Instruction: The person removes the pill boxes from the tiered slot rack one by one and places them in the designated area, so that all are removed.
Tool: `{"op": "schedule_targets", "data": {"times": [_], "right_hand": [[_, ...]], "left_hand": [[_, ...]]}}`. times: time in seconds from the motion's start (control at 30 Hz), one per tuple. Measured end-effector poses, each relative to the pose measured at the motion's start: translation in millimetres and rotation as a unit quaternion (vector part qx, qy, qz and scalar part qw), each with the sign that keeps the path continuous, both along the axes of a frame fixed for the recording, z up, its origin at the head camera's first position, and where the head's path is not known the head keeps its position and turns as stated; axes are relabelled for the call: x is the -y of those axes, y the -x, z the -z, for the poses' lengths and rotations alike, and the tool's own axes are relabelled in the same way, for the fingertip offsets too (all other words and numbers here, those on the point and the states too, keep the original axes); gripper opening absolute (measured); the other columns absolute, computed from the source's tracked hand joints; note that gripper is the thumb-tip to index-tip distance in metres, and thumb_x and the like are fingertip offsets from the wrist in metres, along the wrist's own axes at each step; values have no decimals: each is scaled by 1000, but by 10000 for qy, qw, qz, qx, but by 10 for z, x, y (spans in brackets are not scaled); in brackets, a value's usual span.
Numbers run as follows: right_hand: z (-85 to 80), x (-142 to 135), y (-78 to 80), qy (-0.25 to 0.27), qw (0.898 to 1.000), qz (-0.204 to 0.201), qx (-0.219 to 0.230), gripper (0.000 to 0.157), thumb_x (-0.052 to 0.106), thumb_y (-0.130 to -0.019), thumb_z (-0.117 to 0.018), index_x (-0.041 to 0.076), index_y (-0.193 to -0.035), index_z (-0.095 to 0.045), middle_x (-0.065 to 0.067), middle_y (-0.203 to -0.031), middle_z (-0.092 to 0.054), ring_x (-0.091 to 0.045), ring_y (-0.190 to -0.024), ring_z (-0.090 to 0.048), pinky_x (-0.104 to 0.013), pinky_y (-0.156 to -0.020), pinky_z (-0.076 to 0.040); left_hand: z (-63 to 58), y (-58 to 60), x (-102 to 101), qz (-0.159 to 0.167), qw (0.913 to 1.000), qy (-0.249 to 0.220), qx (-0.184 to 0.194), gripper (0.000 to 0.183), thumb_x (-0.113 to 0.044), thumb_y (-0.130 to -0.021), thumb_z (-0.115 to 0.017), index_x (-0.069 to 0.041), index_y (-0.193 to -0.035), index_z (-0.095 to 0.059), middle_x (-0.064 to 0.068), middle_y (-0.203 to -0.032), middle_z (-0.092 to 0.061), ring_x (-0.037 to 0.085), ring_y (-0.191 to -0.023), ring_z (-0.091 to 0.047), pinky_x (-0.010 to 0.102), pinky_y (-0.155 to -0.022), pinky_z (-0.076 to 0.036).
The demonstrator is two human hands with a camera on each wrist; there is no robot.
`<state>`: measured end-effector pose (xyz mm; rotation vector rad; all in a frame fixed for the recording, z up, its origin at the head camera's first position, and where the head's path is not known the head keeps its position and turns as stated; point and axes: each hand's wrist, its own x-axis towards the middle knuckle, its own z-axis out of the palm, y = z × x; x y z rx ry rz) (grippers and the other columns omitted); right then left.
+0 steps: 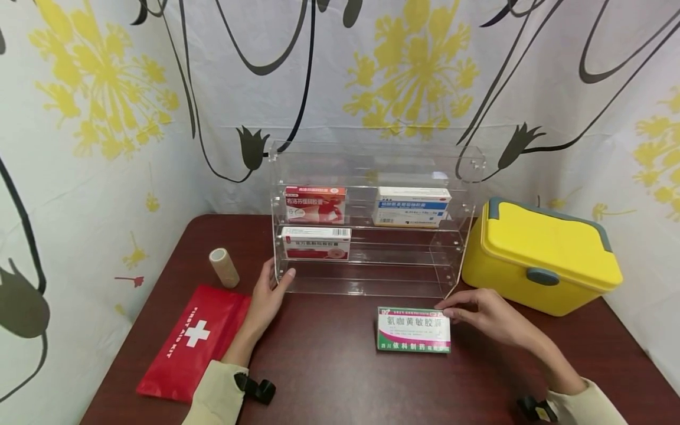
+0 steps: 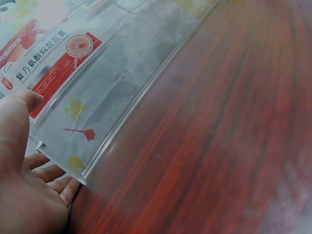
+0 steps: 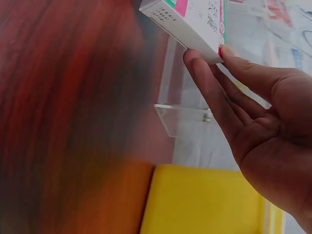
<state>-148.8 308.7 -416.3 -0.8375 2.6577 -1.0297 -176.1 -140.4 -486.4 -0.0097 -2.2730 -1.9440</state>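
A clear acrylic display rack with tiers stands at the back of the table. My left hand is at its lower left corner, thumb in front and fingers behind the side panel, as the left wrist view also shows. With thumb and fingertips my right hand pinches the upper right corner of a green, white and pink medicine box, in front of the rack. The rack carries a red medicine box, a white and blue medicine box and, one tier lower, a white and red medicine box.
A yellow storage box with a grey latch stands right of the rack, close behind my right hand. To the left lie a red first aid pouch and, beyond it, a small beige cylinder. Patterned cloth hangs behind the table.
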Motion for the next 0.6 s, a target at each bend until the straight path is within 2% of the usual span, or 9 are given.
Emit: {"op": "schedule_targets", "data": {"times": [0.07, 0.13, 0.3, 0.37, 0.6], "right_hand": [[29, -10, 11, -46, 9999, 65, 154, 21, 8, -93, -67, 22, -107, -75, 10, -97, -71, -15, -68, -60, -23, -55, -48], [50, -10, 22, -93, 9996, 108, 236, 20, 10, -94, -67, 21, -108, -75, 9, -97, -71, -16, -69, -61, -24, -56, -49], [128, 23, 36, -141, 9990, 313, 282, 16, 13, -94, -67, 15, -108, -75, 5, -97, -71, -14, -72, -64, -27, -61, -55], [175, 37, 44, -179, 9987, 398, 259, 16, 12, -94, -67, 14, -107, -75, 4, -97, -71, -12, -71, -65, -28, -61, -55], [277, 64, 65, -349, 9979, 527, 163, 16, 10, -93, -68, 14, -107, -76, 5, -95, -71, -11, -69, -64, -25, -60, -54]], "left_hand": [[6, 4, -1, 8, 10000, -29, -42, 59, -33, -97, -64, -10, -145, -38, 14, -142, -49, 25, -133, -44, 43, -110, -33], [-81, -34, -14, 58, 10000, -47, -32, 59, -29, -97, -64, -6, -145, -38, 18, -142, -48, 29, -133, -44, 46, -110, -32], [-77, -32, -16, 66, 9999, -53, -54, 58, -26, -97, -64, -4, -144, -39, 20, -141, -49, 31, -132, -45, 47, -110, -33], [18, 9, -5, 3, 9999, -48, -107, 58, -29, -96, -65, -7, -143, -40, 17, -141, -50, 29, -131, -46, 46, -110, -33], [22, 11, 2, -66, 9999, -6, -81, 58, -31, -96, -66, -10, -144, -40, 15, -140, -51, 27, -131, -46, 45, -110, -33]]}}
